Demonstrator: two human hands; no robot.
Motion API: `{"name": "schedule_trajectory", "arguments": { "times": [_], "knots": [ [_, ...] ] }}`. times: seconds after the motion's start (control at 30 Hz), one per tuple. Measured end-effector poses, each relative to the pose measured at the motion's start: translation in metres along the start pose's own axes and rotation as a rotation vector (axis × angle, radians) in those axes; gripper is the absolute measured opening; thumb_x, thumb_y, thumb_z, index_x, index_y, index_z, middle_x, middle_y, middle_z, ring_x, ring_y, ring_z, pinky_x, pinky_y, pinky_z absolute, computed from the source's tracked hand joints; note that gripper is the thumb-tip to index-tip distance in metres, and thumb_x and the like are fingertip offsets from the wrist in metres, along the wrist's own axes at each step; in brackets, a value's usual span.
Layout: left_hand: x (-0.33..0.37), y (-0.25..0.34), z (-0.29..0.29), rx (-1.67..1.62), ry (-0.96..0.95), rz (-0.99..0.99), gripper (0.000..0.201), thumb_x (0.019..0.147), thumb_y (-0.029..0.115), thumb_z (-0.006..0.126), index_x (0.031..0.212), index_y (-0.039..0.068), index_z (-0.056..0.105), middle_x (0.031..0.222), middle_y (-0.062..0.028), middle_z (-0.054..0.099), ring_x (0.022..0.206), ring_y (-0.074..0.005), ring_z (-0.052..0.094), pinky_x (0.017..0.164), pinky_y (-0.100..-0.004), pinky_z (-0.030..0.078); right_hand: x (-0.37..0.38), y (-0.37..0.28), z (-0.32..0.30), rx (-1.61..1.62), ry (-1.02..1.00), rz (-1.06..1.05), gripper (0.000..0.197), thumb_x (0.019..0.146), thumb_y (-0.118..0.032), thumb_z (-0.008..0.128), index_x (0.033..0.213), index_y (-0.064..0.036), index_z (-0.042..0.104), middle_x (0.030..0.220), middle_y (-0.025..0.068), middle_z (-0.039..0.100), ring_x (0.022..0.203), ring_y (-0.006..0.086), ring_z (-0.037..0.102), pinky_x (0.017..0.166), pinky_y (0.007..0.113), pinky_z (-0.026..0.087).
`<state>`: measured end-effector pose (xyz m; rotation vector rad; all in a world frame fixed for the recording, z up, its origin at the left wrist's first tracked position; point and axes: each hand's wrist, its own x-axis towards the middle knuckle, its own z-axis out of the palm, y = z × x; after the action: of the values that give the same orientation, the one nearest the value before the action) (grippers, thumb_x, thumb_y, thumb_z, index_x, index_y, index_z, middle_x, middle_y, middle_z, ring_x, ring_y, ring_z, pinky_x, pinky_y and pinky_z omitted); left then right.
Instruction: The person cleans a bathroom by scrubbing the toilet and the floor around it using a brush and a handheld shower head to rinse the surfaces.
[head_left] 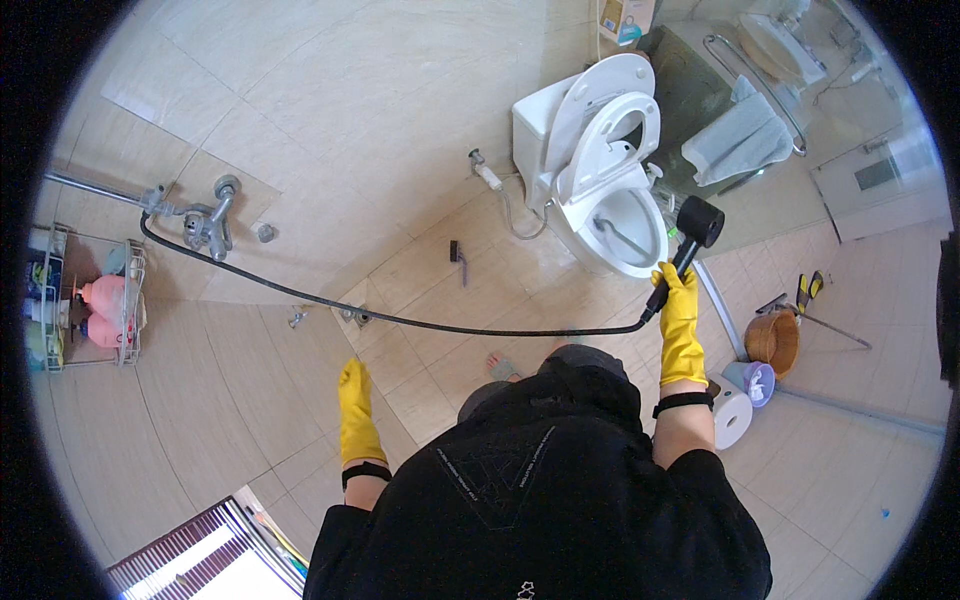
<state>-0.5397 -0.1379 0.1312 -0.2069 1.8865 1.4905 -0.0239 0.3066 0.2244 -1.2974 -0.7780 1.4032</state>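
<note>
Head: showerhead (701, 221) near toilet rim (634, 272)

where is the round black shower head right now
In the head view, the round black shower head is right of centre, held up in the person's yellow-gloved right hand, just right of the open white toilet.

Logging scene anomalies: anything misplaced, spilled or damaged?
One: a small thin-handled tool with a black head lies on the beige tiled floor, left of the white ceramic toilet, where feet could catch it. No spill or damage stands out.
</note>
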Motion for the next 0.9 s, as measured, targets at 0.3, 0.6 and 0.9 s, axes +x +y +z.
{"name": "schedule_trajectory", "arguments": {
  "times": [0.3, 0.6, 0.9],
  "knots": [
    [-0.137, -0.138, 0.009, -0.06, -0.079, -0.452, 0.066, 0.09, 0.048, 0.055, 0.14, 0.01, 0.038, 0.143, -0.0199, 0.041, 0.127, -0.0377, 0.043, 0.099, -0.0502, 0.039, 0.046, -0.05, -0.008, -0.097, -0.1, -0.068, 0.027, 0.088, -0.014, 0.068, 0.106, -0.0004, 0.054, 0.083, 0.0051, 0.061, 0.067, 0.013, 0.061, 0.062, 0.025, 0.051],
    [-0.168, -0.161, 0.102, 0.031, -0.109, -0.391, 0.073, 0.083, 0.046, 0.068, 0.141, 0.012, 0.037, 0.139, -0.0168, 0.046, 0.122, -0.0348, 0.048, 0.096, -0.049, 0.041, 0.095, -0.103, -0.027, -0.306, -0.049, -0.171, 0.031, 0.088, -0.016, 0.069, 0.108, -0.0008, 0.051, 0.08, 0.0045, 0.06, 0.063, 0.011, 0.056, 0.058, 0.024, 0.045],
    [-0.145, -0.126, 0.114, 0.134, -0.032, -0.355, 0.063, 0.09, 0.043, 0.062, 0.139, 0.012, 0.039, 0.134, -0.0146, 0.051, 0.117, -0.0317, 0.052, 0.095, -0.0484, 0.041, 0.095, -0.14, -0.014, -0.22, -0.094, -0.223, 0.035, 0.087, -0.015, 0.07, 0.111, 0.0005, 0.051, 0.082, 0.0054, 0.06, 0.067, 0.0119, 0.057, 0.062, 0.025, 0.047]
  ]
}}
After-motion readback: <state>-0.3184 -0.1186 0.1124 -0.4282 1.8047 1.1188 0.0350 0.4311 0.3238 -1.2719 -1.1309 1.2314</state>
